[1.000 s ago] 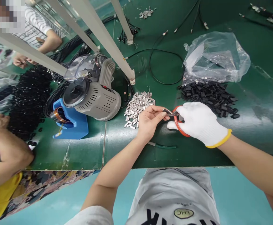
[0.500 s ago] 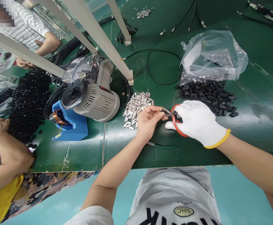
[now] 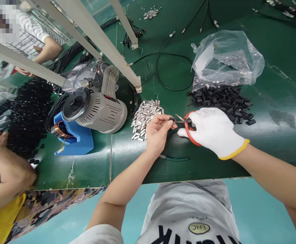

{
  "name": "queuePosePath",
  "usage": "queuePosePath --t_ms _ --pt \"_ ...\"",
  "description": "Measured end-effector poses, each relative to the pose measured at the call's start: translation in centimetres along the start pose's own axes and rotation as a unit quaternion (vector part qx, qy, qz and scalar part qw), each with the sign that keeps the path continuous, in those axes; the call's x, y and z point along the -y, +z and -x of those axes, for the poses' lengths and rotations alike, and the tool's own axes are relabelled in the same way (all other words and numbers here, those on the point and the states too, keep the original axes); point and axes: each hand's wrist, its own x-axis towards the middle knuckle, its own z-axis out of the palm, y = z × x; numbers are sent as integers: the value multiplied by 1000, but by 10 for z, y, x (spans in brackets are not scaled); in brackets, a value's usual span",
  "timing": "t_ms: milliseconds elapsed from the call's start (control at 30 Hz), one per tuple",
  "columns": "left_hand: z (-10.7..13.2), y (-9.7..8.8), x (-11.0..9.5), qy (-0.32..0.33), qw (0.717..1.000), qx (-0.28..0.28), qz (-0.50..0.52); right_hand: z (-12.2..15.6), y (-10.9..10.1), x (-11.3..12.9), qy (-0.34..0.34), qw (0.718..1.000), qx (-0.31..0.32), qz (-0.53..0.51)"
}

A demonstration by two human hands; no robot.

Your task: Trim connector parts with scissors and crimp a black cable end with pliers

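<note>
My bare left hand pinches a small black piece between thumb and fingertips; its exact kind is too small to make out. My right hand, in a white knitted glove with a yellow cuff, grips red-handled scissors. The scissor blades are spread apart and point left toward the black piece, close to my left fingertips. Just behind my left hand lies a pile of small silvery metal connector shells. Beyond my gloved hand is a heap of black plastic pieces.
A clear plastic bag lies behind the black heap. To the left stand a grey machine and a blue tape dispenser. A green-handled tool lies near the table edge. Black cables, metal posts and two other people are also there.
The scissor blades have parted and show more clearly, with a wider gap between them and my left fingertips. The whole view has shifted slightly.
</note>
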Motion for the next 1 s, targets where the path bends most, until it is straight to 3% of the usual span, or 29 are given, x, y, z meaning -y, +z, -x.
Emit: queuePosePath --t_ms 300,667,1000 --pt "3 -1 0 -35 997 63 11 -1 2 2 -33 999 8 -13" --pt "3 -2 -3 -49 996 75 0 1 2 2 -35 998 -3 -43" --pt "2 -5 -4 -43 996 74 -15 0 10 7 16 998 53 -17"
